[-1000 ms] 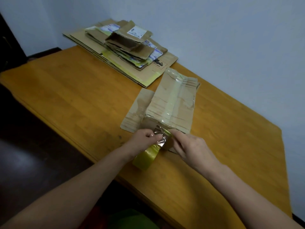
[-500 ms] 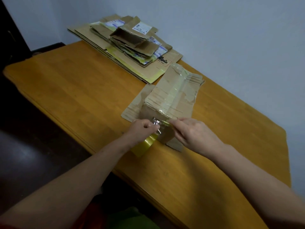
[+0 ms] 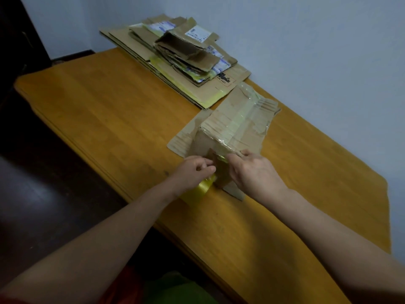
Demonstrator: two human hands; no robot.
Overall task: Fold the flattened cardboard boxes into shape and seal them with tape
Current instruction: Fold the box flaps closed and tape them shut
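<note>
While sealing ran, brown folded cardboard box (image 3: 228,132): stood on orange wooden table (image 3: 109,110), near end facing person for reach.
Left hand (image 3: 195,170): gripped yellow tape roll (image 3: 197,190), apparently to feed it.
Right hand (image 3: 252,172): pinched tape strip (image 3: 221,159) onto box end.
</note>
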